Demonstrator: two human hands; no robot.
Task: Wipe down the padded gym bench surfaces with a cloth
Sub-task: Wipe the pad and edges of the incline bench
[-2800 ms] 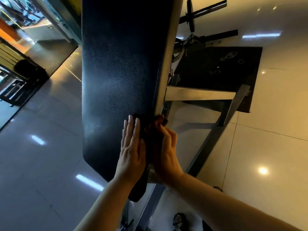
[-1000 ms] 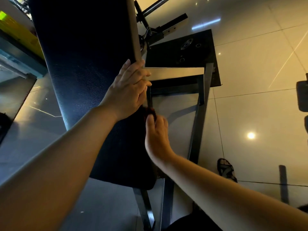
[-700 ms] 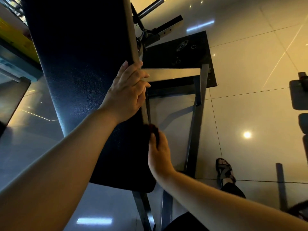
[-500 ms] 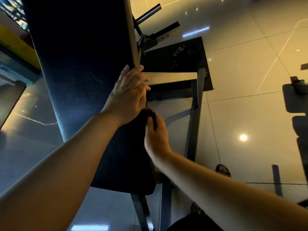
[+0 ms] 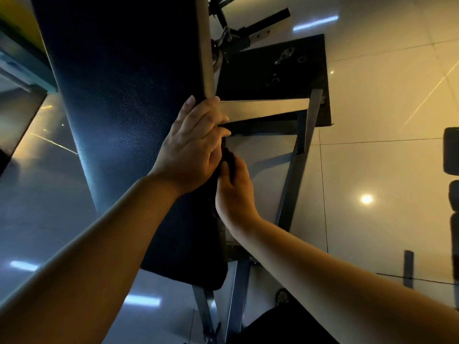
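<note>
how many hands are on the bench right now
2. The left hand grips the right edge of the bench pad beside the steel crossbar; the right hand is just below it in view, holding a dark cloth against the same edge.

Head cam, facing down, close over bench [image 5: 129, 100]

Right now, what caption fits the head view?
The left hand grips the padded bench at its edge while the right hand holds a dark cloth against its side.

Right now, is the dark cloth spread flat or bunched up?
Bunched: the dark cloth is a small wad gripped by the right hand.
</note>
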